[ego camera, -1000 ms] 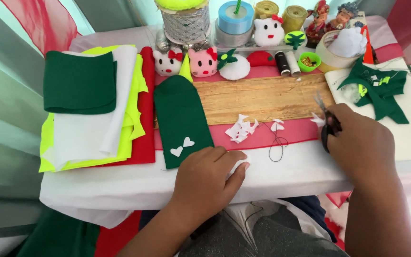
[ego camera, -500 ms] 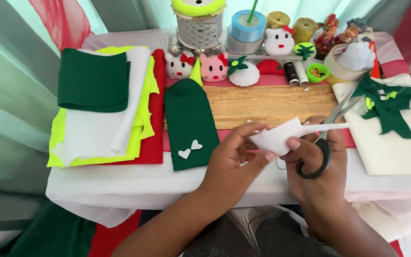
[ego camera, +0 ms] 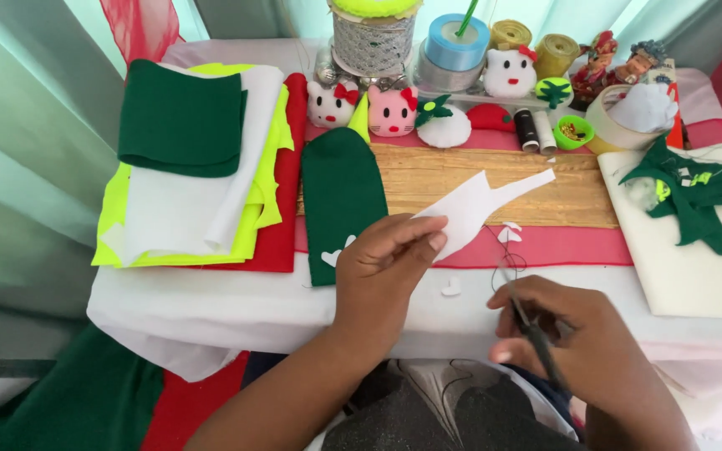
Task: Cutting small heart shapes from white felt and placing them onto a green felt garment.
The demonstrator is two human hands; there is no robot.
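- Your left hand pinches a white felt cutout between thumb and fingertips, holding it up over the middle of the table, above the wooden board.
- Your right hand is closed around dark scissors, low at the table's near edge; the blades are shut or nearly so and touch no felt.
- The white piece already has a cut outline, wide at your pinch and narrowing to a long tail, so the cutting of this shape looks largely done.
- Small white scraps lie on the red strip just beyond the scissors.
- The green felt mitt shape near the table's centre already carries small white hearts.
- The stack of green, white, yellow and red felt sheets at the left edge looks uncut, and the green felt figure rests on a white pad at the right edge.
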